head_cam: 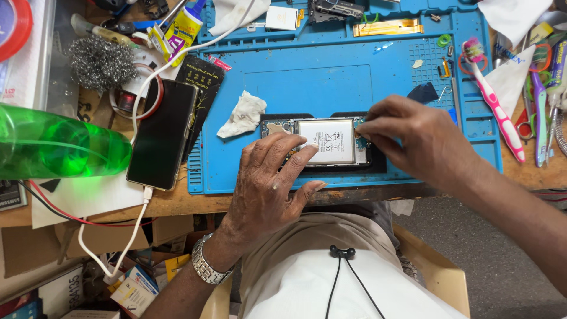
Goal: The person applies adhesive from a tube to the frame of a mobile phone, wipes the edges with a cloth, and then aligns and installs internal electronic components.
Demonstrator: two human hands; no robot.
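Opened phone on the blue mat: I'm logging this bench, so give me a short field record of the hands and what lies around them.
left hand: fingers pressed flat on the opened phone, over its white battery
right hand: fingertips pinched at the phone's right edge; whether it holds a tool cannot be told
surface: blue mat on a wooden bench
beside phone: crumpled white cloth
off mat, left: black phone plugged into a white cable, green bottle
off mat, right: pink toothbrush
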